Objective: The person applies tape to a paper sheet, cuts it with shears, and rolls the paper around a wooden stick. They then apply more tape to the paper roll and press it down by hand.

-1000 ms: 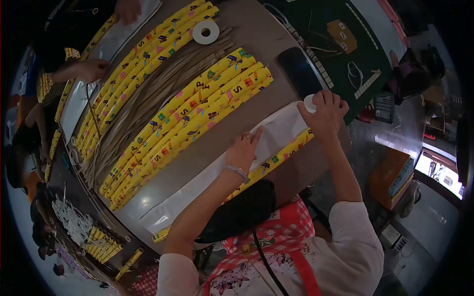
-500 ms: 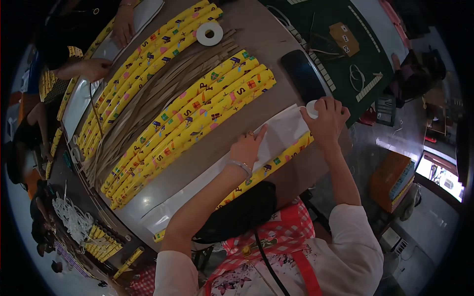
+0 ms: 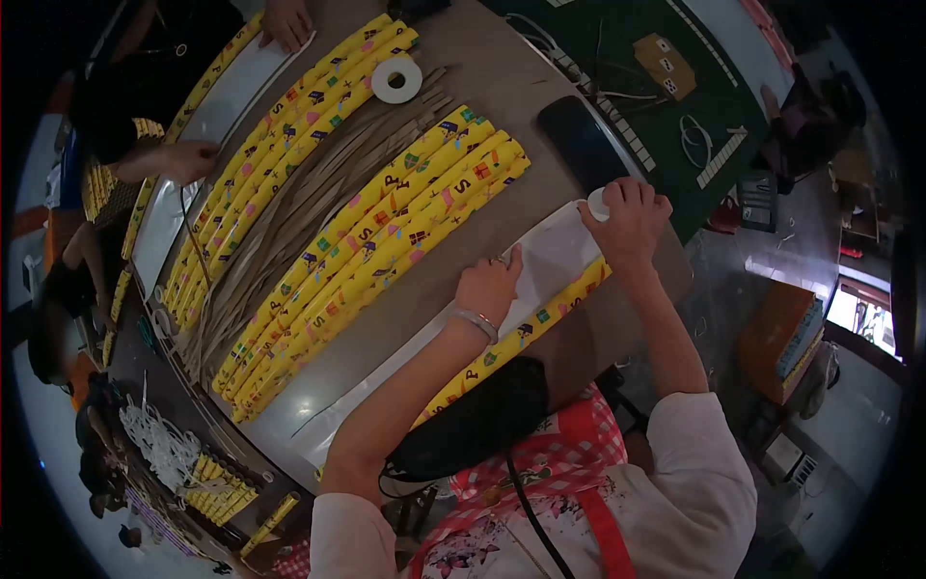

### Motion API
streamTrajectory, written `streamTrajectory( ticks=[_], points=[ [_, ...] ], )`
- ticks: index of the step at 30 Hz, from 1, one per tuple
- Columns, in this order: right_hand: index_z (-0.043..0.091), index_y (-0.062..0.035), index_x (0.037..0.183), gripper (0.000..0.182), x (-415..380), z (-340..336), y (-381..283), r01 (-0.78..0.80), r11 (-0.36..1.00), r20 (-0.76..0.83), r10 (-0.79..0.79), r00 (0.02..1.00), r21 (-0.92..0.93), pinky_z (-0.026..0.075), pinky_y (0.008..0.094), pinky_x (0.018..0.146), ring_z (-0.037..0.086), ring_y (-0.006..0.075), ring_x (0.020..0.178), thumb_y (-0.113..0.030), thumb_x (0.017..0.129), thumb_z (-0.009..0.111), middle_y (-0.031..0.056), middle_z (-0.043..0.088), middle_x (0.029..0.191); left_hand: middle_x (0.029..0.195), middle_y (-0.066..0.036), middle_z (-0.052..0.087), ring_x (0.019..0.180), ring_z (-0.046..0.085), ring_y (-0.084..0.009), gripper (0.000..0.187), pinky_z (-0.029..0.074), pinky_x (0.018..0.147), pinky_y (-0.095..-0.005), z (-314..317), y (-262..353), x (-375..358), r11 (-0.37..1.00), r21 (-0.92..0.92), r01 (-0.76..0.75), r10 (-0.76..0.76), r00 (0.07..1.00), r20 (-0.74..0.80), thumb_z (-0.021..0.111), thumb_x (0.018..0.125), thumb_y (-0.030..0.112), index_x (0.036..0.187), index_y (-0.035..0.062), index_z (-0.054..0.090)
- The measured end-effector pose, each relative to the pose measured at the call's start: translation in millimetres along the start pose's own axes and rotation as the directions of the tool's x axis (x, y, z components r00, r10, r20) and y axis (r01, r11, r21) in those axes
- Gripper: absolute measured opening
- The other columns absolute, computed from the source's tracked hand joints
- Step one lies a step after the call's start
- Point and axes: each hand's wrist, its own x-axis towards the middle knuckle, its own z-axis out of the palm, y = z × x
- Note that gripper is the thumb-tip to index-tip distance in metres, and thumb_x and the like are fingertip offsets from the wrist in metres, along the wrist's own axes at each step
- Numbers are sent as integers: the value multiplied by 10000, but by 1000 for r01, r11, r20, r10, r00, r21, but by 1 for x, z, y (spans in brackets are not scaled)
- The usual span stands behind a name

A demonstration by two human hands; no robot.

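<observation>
A long sheet of wrapping paper (image 3: 559, 256) lies white side up along the near table edge, with a yellow patterned strip (image 3: 521, 335) showing along its near side. My left hand (image 3: 487, 291) rests on the white surface, index finger stretched out and pointing away. At the sheet's right end my right hand (image 3: 632, 224) grips a small white tape roll (image 3: 598, 205) against the paper's corner. Beyond the sheet lies a bundle of yellow patterned paper tubes (image 3: 386, 256).
Thin brown strips (image 3: 289, 203) lie between this bundle and another group of yellow tubes (image 3: 280, 135). A white tape roll (image 3: 396, 80) sits there. A dark phone (image 3: 584, 145) is near my right hand. Across the table, a co-worker's hand (image 3: 188, 162) is over another white sheet (image 3: 231, 101).
The camera view has shifted slightly. My right hand and the tape roll remain at the sheet's end, and my left hand stays on the paper. The co-worker's far hand has moved up.
</observation>
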Motion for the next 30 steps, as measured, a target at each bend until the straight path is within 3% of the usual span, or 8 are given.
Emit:
streamTrajectory(
  ticks=[2, 5, 11, 21, 30],
  points=[
    [613, -101, 863, 343, 2, 0, 0, -5, 1000, -34, 5, 999, -8, 329, 431, 861, 508, 221, 1002, -346, 680, 769, 42, 575, 1008, 1027, -107, 599, 909, 600, -205, 514, 545, 658, -294, 12, -2, 4, 985, 169, -28, 81, 947, -312, 593, 838, 160, 1322, 63, 448],
    [601, -103, 865, 349, 1, -1, 0, -1, 1000, -22, 2, 1000, 14, 326, 436, 866, 497, 223, 1015, -342, 674, 771, 42, 567, 1018, 1029, -95, 575, 917, 586, -197, 427, 545, 658, -277, 13, -3, 7, 969, 231, -86, 180, 885, -428, 538, 835, 82, 1252, 9, 482],
    [589, -99, 856, 360, 1, 2, 1, 28, 997, -84, -22, 996, 75, 318, 439, 877, 488, 229, 1014, -329, 657, 781, 40, 556, 1007, 1069, -106, 499, 922, 560, -202, 395, 552, 681, -291, 9, -5, 11, 981, 122, -149, 180, 935, -305, 524, 827, 51, 1208, -39, 468],
    [596, -94, 869, 364, 3, 8, -3, 13, 996, -84, -5, 996, 92, 319, 441, 874, 487, 235, 994, -290, 639, 798, 40, 553, 980, 1108, -102, 475, 938, 555, -226, 447, 555, 701, -312, 3, -22, 16, 952, 52, -301, 301, 892, -337, 509, 811, 30, 1248, -37, 437],
    [592, -129, 866, 310, 5, 14, -5, 30, 997, -133, -21, 991, 64, 309, 447, 845, 506, 202, 955, -273, 652, 765, 26, 549, 946, 1158, -121, 526, 957, 609, -252, 532, 550, 730, -337, -16, -15, 35, 970, 86, -228, 239, 957, -162, 474, 872, 61, 1383, 97, 332]
  ],
)
